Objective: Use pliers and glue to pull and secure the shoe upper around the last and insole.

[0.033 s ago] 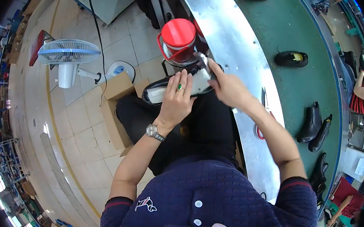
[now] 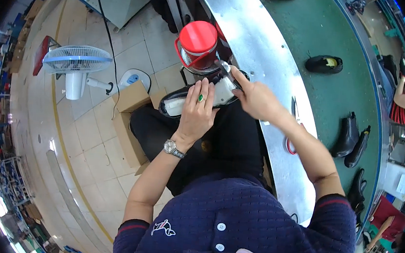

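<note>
Pressure from the left hand [image 2: 197, 118] matters most here: its fingers lie close together, curled across the middle of an upturned black shoe [image 2: 224, 93], pinning it at the person's knees with the pale underside showing. The right hand [image 2: 255, 97] is closed around a metal-headed hand tool [image 2: 225, 69], its head by the shoe's far right end; the palm hides the handle, so the exact kind of tool cannot be told. To work well, the left hand should bear down firmly with its fingertips clear of the tool's path, while the right wrist makes short, controlled movements and the shoe stays braced.

Little differs from the earlier frame: both grips match, and the shoe keeps its place. The watch [image 2: 170, 146] and the left forearm sit very slightly lower and farther right in the view.

Beyond the shoe stands a red-lidded container [image 2: 198, 37]; to the right runs a metal worktop [image 2: 287, 178], then a green surface [image 2: 321, 106] bearing black boots [image 2: 346, 136].
</note>
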